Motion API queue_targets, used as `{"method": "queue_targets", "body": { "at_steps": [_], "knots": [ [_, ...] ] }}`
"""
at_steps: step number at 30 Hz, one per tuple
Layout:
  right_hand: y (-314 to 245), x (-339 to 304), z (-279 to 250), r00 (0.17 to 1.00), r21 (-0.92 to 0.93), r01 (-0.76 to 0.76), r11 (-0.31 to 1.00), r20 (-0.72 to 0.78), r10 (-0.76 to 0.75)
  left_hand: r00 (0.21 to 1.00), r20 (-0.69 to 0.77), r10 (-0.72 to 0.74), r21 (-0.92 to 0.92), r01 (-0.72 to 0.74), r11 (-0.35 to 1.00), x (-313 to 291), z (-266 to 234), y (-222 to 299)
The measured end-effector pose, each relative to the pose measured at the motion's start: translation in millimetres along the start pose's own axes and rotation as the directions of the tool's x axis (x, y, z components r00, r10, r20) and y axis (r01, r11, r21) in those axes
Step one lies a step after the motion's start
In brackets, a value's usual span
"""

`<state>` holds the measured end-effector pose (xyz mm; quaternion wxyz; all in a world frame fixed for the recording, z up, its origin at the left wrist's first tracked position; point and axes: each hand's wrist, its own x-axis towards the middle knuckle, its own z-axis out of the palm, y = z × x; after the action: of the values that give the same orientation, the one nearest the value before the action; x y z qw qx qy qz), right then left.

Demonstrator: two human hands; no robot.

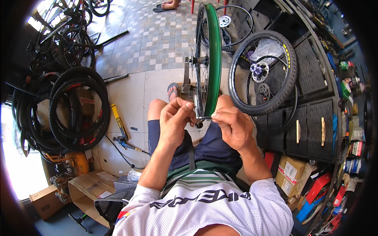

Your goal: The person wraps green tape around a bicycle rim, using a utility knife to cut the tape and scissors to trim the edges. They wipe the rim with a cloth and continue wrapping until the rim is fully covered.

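In front of me a bicycle wheel with a bare green rim (214,59) stands upright in a metal truing stand (187,76), between my knees. My left hand (177,118) is beside the rim's lower left side, thumb and index finger pinched together near a silver upright piece (197,103). What those fingers hold, if anything, is hidden. On the other side my right hand (235,125) pinches the end of a thin dark rod (205,117), which crosses at the near edge of the rim. The wheel's hub (202,60) and dark spokes show on the left.
A wheel with a knobby tyre (289,74) leans against black drawers (311,129) at the right. Several tyres (104,114) are stacked at the left. A yellow and blue floor tool (119,122) lies on the tiles. Cardboard boxes (84,188) stand lower left; another person's foot (169,5) shows far ahead.
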<state>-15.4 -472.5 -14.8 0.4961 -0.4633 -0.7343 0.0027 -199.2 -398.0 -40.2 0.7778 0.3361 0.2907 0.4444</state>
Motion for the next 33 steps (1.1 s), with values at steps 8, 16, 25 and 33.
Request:
{"method": "queue_targets", "body": {
  "at_steps": [8,16,25,33],
  "knots": [
    [-2,4,-6,0.987,0.066,-0.148,0.987,-0.06,0.152,0.989,0.052,0.135,-0.093,-0.13,0.987,10,-18,-10],
    [24,77,-62,0.994,-0.321,-0.109,0.941,-0.038,0.102,0.954,0.079,0.288,0.322,-0.298,0.899,40,7,-4],
    [79,170,-58,0.981,-0.475,0.012,0.88,0.176,0.082,0.898,0.141,0.416,0.461,-0.432,0.775,134,53,-16],
    [103,184,-45,0.945,-0.522,0.036,0.852,0.294,0.14,0.919,0.14,0.369,0.422,-0.393,0.817,136,48,-39]
  ]
}}
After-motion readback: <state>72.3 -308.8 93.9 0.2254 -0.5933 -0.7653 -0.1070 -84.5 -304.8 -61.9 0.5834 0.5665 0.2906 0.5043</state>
